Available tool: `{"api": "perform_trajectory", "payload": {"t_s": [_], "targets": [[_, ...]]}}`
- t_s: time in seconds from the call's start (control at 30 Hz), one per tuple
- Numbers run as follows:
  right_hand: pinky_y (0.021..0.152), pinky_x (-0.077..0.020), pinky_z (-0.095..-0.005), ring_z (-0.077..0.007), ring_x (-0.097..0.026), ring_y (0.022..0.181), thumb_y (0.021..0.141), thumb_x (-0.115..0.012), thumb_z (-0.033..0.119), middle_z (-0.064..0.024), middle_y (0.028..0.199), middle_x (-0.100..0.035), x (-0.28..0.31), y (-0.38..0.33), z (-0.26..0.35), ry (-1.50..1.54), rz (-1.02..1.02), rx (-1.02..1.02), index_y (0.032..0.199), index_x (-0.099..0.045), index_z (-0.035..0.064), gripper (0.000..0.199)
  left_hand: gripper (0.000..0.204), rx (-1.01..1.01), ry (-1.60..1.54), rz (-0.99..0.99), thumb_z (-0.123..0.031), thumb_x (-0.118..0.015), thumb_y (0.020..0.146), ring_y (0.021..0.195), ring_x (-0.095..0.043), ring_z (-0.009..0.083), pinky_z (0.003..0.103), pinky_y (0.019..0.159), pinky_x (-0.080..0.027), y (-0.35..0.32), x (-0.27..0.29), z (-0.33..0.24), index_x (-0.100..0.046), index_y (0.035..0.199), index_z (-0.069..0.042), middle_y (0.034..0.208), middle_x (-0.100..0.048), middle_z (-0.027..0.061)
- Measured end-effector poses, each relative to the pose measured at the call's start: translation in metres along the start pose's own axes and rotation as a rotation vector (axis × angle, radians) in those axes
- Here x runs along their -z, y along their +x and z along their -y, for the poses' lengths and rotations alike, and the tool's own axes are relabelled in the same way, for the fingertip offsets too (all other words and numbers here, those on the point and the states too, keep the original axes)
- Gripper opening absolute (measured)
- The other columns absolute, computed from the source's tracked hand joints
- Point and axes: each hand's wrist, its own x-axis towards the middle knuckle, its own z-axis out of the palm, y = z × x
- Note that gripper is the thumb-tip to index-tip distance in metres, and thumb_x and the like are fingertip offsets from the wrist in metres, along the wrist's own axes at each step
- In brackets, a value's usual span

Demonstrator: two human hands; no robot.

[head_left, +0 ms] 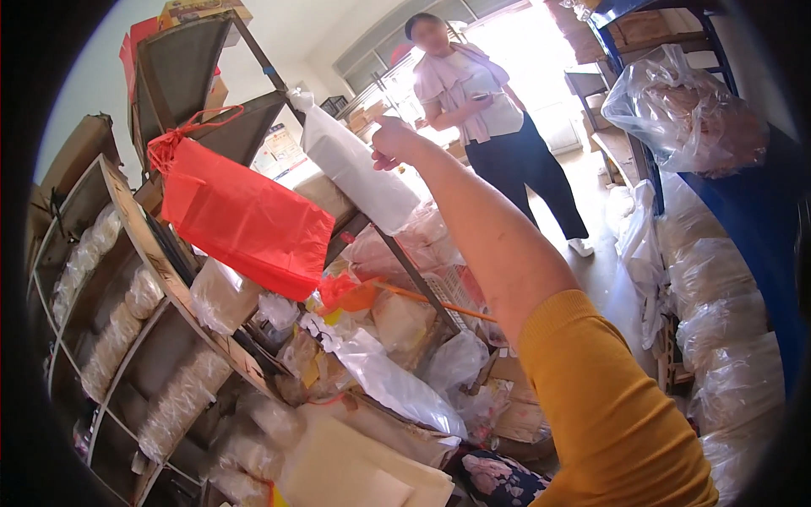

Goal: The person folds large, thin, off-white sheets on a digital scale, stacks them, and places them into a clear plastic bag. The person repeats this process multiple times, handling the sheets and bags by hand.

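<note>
- In the head view, my right arm, in a mustard sleeve (pixel 608 397) pushed up toward the elbow, reaches up and forward from the lower right.
- My right hand (pixel 394 141) is raised at the right edge of the hanging white bags (pixel 359 169); whether it touches them I cannot tell.
- My right fingers are partly bent, and I cannot tell whether they pinch anything; my left hand is outside this view, so I cannot tell its state.
- The white bags hang in a long bundle from a dark metal rack, to the right of the red bags (pixel 245 220), which hang tilted by their knotted red handles.
- Below them, another white bag (pixel 389 384) slants across a heap of plastic, near an orange stick (pixel 435 302).
- Cream sheets (pixel 363 473) lie at the bottom; clear-wrapped rolls (pixel 182 406) fill shelves on the left.
- Beyond my hand stands a person (pixel 486 110) in dark trousers.
- On the right, a clear plastic bag (pixel 684 118) bulges above stacked wrapped packs (pixel 731 346).
</note>
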Motion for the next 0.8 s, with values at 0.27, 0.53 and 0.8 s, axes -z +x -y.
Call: {"api": "perform_trajectory", "payload": {"t_s": [0.27,0.53,0.8], "targets": [[0.058,-0.0430,-0.0324,-0.0159,-0.051,0.064,0.083,-0.053,0.012,-0.0062,0.068,-0.052,-0.137,-0.177,-0.154,-0.231,0.599,0.990,0.096,-0.057,0.0071,0.014,0.053,0.099,-0.157,0.244,-0.024,-0.053,0.086,0.123,-0.042,0.0337,0.041,0.104,-0.032,-0.010,0.029,-0.006,-0.040,0.133,-0.003,0.132,-0.044,0.0217],[0.109,-0.0202,-0.0486,-0.0327,-0.018,0.137,0.060,-0.062,0.009,-0.0151,0.146,-0.022,-0.178,-0.430,-0.272,-0.334,1.465,0.745,0.143,-0.015,0.0078,0.095,0.052,-0.021,-0.356,0.254,-0.016,-0.053,0.085,0.127,-0.037,0.0317,0.038,0.107,-0.029,-0.029,0.063,-0.029,-0.040,0.134,-0.005,0.135,-0.043,0.0176],[0.084,-0.0417,-0.0291,-0.0131,-0.052,0.096,0.087,-0.060,0.029,-0.0009,0.100,-0.058,-0.228,-0.502,-0.402,0.602,1.277,-0.813,0.104,-0.060,0.0068,0.028,0.050,-0.108,-0.477,0.107,-0.021,-0.063,0.074,0.117,-0.048,0.0292,0.040,0.096,-0.042,-0.035,0.015,0.001,-0.053,0.122,-0.011,0.126,-0.052,0.0121]]}}
